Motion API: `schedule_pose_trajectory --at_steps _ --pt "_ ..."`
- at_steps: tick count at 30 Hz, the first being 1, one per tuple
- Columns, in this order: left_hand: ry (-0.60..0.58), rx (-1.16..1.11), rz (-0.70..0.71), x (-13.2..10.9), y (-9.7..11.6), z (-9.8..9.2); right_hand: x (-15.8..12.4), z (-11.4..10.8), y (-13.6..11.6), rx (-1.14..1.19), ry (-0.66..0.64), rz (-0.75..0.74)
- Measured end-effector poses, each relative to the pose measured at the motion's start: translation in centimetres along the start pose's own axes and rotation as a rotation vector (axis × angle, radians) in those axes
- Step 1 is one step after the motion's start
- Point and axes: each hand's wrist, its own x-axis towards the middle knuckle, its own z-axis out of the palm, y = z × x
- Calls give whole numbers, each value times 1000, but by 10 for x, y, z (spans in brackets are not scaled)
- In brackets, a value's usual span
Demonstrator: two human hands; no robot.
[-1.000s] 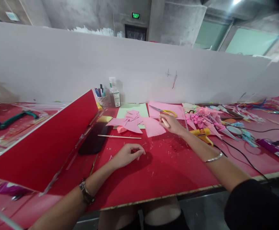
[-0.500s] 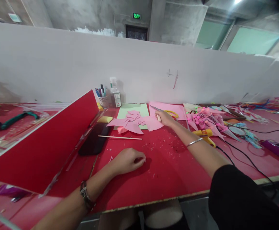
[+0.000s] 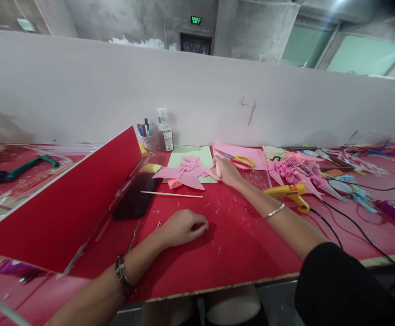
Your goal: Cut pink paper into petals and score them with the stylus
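Note:
My right hand (image 3: 227,172) is closed at the right edge of a loose pile of cut pink paper pieces (image 3: 188,173), its fingers pinched on a pink paper piece there. The fingertips are partly hidden, and a pale spot shows at them. Under the pile lies a light green sheet (image 3: 174,156). Scissors with yellow and red handles (image 3: 240,160) rest on a pink sheet (image 3: 254,151) just beyond this hand. My left hand (image 3: 185,227) lies on the red tabletop with its fingers curled in and nothing visible in them. A thin wooden stick (image 3: 172,194) is in front of the pile.
A red board (image 3: 78,203) leans at the left beside a black phone (image 3: 134,197). At the back stand a pen cup (image 3: 147,141) and a bottle (image 3: 165,135). A yellow glue gun (image 3: 290,193) with its cord and a heap of pink decorations (image 3: 295,167) lie at the right.
My right hand has moved slightly left, bringing the pink paper piece from beside the pile onto its right edge. The left hand stays in place.

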Motion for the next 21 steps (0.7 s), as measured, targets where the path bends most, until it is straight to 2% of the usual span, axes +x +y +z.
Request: schedule_pose_trajectory --at_steps 5,10,16,21 --pt "3 -20 -6 1 -2 0 -16 23 -54 -41 -65 -177" --pt "4 -61 7 0 -3 -3 -10 30 -65 -49 -28 -165" --pt "41 -169 1 -1 -6 -5 -13 -6 -48 66 35 -111" --pt "160 -259 -78 2 -11 -2 -36 -37 -33 562 170 -22"
